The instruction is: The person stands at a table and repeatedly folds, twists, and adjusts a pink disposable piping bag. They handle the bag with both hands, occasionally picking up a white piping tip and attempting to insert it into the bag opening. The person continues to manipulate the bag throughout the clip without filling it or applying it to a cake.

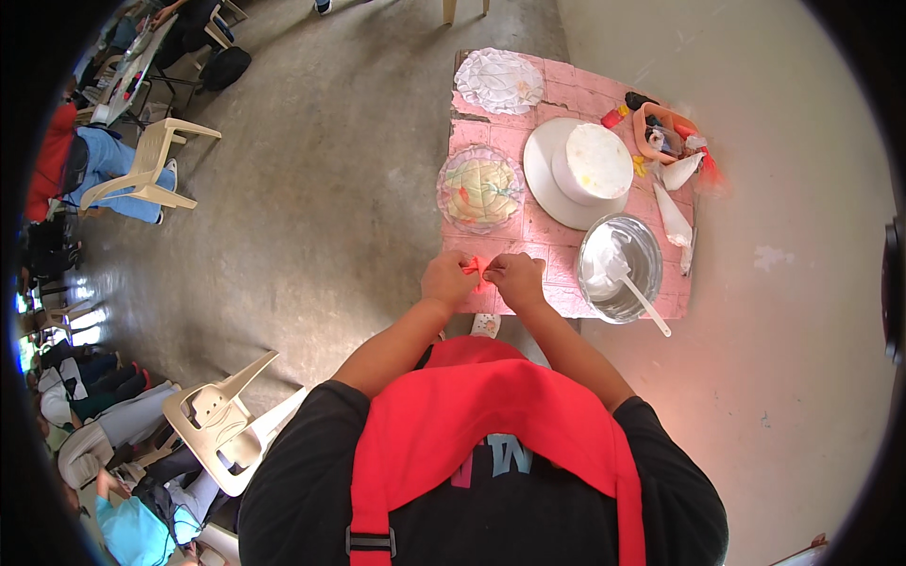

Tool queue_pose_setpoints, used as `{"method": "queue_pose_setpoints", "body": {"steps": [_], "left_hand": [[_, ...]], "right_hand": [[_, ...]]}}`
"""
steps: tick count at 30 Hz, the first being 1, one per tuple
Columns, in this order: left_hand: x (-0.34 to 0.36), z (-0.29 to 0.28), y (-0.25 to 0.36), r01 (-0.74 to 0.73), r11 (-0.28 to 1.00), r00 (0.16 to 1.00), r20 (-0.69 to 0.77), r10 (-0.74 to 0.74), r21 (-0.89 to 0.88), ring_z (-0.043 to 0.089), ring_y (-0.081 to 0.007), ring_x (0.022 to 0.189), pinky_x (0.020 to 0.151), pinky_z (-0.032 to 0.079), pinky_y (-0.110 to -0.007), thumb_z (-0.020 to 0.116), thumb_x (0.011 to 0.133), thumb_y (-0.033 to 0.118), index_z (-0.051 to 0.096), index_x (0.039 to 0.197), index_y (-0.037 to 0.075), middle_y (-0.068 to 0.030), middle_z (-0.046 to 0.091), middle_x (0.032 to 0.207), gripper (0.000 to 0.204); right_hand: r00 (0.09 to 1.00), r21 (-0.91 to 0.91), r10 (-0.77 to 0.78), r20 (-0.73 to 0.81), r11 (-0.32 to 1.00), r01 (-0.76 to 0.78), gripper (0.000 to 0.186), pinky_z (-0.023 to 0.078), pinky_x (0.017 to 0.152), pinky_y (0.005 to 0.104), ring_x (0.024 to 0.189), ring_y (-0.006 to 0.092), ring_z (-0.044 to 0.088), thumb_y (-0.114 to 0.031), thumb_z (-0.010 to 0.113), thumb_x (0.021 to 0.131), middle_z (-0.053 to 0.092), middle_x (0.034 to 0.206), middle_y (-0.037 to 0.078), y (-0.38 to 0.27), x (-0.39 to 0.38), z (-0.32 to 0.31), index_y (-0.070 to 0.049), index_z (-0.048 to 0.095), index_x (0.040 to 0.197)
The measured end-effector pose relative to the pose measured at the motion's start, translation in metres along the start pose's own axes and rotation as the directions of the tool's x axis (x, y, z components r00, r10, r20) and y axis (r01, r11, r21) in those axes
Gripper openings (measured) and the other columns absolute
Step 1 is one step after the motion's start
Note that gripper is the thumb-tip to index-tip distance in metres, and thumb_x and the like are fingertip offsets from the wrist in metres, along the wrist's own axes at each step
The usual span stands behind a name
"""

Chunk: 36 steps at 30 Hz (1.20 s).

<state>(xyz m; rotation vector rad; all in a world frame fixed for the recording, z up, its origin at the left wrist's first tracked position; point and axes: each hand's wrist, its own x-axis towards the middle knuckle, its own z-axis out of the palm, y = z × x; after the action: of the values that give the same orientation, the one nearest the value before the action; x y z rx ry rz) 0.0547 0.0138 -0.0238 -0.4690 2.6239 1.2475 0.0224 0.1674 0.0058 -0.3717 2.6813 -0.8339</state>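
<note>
My left hand [449,279] and my right hand [515,278] meet over the near edge of a small table with a pink cloth [557,250]. Both pinch a small piece of orange-red material [476,270] between their fingertips. Just beyond my hands lies a clear plate with pale yellow and pink icing [479,190]. To the right stands a white round cake [593,162] on a white board, and nearer me a metal bowl of white cream [620,268] with a white spatula [645,302] in it.
An empty clear plate [499,80] sits at the table's far end. Piping bags [674,219] and an orange tray of small items [665,133] lie along the right side by the wall. Beige plastic chairs [226,424] and seated people fill the left on the concrete floor.
</note>
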Motion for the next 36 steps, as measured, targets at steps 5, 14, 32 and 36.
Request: {"method": "queue_pose_setpoints", "body": {"steps": [5,14,32,36], "left_hand": [[-0.001,0.005,-0.002,-0.113,0.992,0.988,-0.099,0.118,0.054,0.062,-0.0319,0.072,0.064,0.049,-0.04,0.075,0.063,0.031,0.063,0.074,0.005,-0.0139,0.063,0.076,0.031],[0.001,-0.003,-0.008,-0.09,0.995,0.993,-0.066,0.093,0.046,0.061,-0.0318,0.082,0.07,0.05,-0.041,0.075,0.065,0.027,0.063,0.08,0.007,-0.0121,0.064,0.086,0.028],[-0.008,-0.003,-0.015,-0.406,0.867,0.913,-0.153,0.377,-0.289,0.056,-0.0311,0.087,0.078,0.047,-0.036,0.071,0.065,0.013,0.058,0.09,0.003,-0.015,0.056,0.088,0.031],[-0.004,-0.006,-0.027,-0.444,0.868,0.895,-0.159,0.417,-0.22,0.059,-0.0261,0.082,0.075,0.048,-0.033,0.071,0.067,0.009,0.061,0.086,0.002,-0.0136,0.057,0.089,0.023]], "right_hand": [[0.999,-0.361,0.033,-0.035,0.932,-0.044,0.011,0.035,0.076,0.0417,0.074,0.0228,0.061,-0.023,0.066,0.073,0.068,0.075,0.005,0.007,0.009,0.015,-0.012,0.069,0.075],[0.944,-0.114,0.327,-0.033,0.937,-0.329,0.023,0.04,0.082,0.0438,0.082,0.0243,0.065,-0.033,0.067,0.072,0.069,0.08,0.007,0.007,0.013,-0.009,-0.011,0.068,0.078],[0.964,-0.166,0.261,-0.041,0.95,-0.264,0.019,0.041,0.078,0.043,0.082,0.0256,0.064,-0.027,0.064,0.078,0.069,0.083,0.009,0.016,0.005,0.001,-0.011,0.068,0.087],[0.961,0.168,0.263,-0.089,0.955,-0.246,0.019,0.049,0.072,0.0388,0.081,0.0282,0.066,-0.019,0.064,0.079,0.068,0.087,0.014,0.04,0.003,-0.012,-0.004,0.067,0.091]]}}
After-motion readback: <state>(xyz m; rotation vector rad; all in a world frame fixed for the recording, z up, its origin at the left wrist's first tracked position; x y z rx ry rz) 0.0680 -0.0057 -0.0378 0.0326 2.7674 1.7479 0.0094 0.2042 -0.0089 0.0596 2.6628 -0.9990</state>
